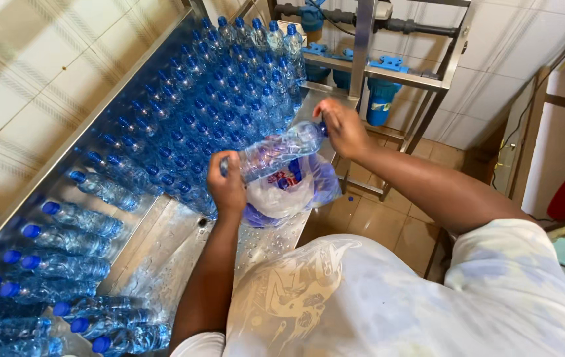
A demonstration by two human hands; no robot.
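The left hand (227, 186) has its fingers wrapped tight around the base end of a clear bottle (276, 151), and the right hand (342, 127) has its fingers closed on the neck end, over the cap, which they mostly hide. The bottle lies nearly level between the two hands, tilted a little up toward the right, held in the air above the near right edge of a steel table (170, 244). It looks filled with clear water, though the level cannot be told. Just under it, at the table's right edge, sits a crumpled clear plastic bag (289, 192) with blue and red showing through; what is inside cannot be made out. Beyond the hands, the far part of the table is packed with many blue-capped bottles (210, 112) standing upright in close rows, touching one another, all filled with water. Along the table's left edge and toward its near left corner, more bottles (64, 244) lie on their sides in loose rows, blue caps pointing left. The bare steel between them is wet with droplets. Past the far right corner stands a metal frame (388, 73) carrying blue filter housings (380, 99) and dark pipe. The floor to the right is brown tile.
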